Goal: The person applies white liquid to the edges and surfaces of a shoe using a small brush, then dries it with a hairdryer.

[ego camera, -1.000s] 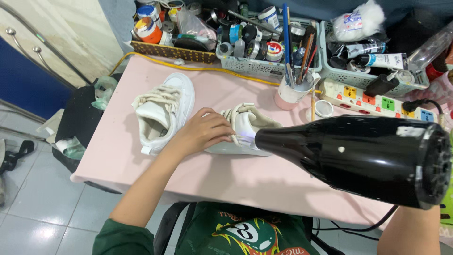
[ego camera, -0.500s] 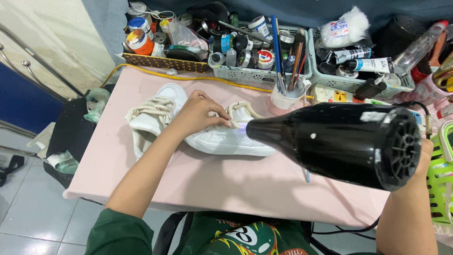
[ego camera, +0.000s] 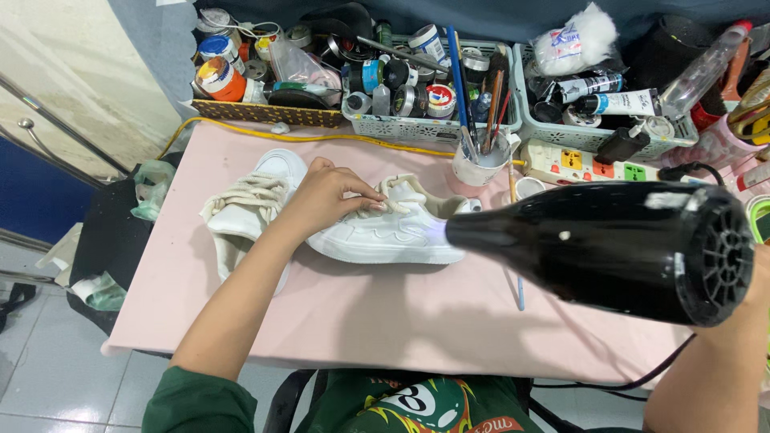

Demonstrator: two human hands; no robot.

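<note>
The left hand (ego camera: pixel 325 200) presses down on the white sneaker (ego camera: pixel 385 232) lying on the pink table (ego camera: pixel 361 321). The right hand (ego camera: pixel 754 281) is mostly hidden, gripping the black hair dryer (ego camera: pixel 593 248). Best to keep the nozzle near the shoe's heel, not touching it.

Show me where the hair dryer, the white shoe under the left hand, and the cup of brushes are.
hair dryer (ego camera: pixel 593 240), head view, black barrel
white shoe (ego camera: pixel 385 236), head view, side panel
cup of brushes (ego camera: pixel 479 167), head view, front wall
</note>
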